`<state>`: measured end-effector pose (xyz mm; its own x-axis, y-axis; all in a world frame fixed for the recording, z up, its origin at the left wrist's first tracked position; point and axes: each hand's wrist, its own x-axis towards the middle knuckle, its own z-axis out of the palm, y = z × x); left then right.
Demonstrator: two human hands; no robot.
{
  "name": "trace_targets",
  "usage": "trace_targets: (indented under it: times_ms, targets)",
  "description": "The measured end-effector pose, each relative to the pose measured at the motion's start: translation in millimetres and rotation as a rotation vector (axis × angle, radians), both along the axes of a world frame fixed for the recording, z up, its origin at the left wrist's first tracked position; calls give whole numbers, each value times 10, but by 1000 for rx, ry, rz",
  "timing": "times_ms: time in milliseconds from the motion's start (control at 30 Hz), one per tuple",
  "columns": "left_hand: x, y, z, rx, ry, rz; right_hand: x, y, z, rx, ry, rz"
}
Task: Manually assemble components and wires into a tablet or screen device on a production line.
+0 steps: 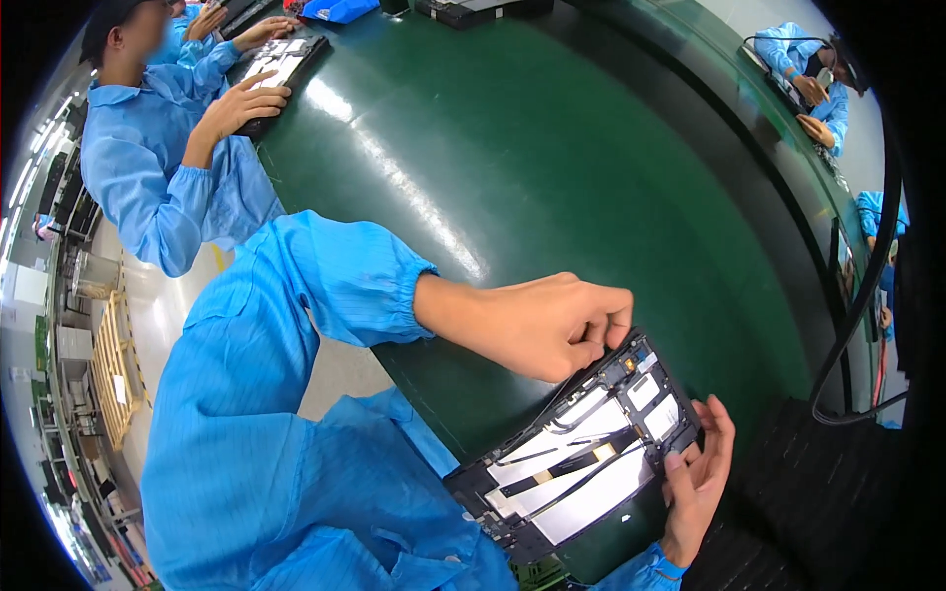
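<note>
An opened tablet (576, 483) with a black frame, silvery white panels, dark cables and small circuit parts lies slantwise before me at the table's near edge. My right hand (702, 483) grips its right edge, thumb on the frame and the other fingers spread beside and behind it. Over the tablet's far edge, close to the upper corner, my left hand (552, 325) is closed in a pinch with bent fingers. Whatever the pinch holds, if anything, is hidden by the fingers. A small white scrap (626, 518) shows beside the tablet's lower edge.
The tablet rests on a long green table (552, 177). At far left a co-worker in blue (148, 187) handles another opened device (281, 74). A blue tray (340, 9) and a black device (483, 10) stand at the far end. A black cable (867, 286) hangs at right.
</note>
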<state>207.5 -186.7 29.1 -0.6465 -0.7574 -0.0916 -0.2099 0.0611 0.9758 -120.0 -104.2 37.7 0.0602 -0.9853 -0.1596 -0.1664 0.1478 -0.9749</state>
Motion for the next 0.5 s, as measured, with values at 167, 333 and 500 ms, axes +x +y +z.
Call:
trace_targets:
  times_ms: [167,333,500]
  targets:
    - [-97,114,-152,-492,378,71,196,-8,104,-407,409,-106]
    - [-187,131,-228,-1077,634,6,983,85,431,-515,677,361]
    - [-122,220,-232,-1103,607,10,1027,-38,233,-489,525,431]
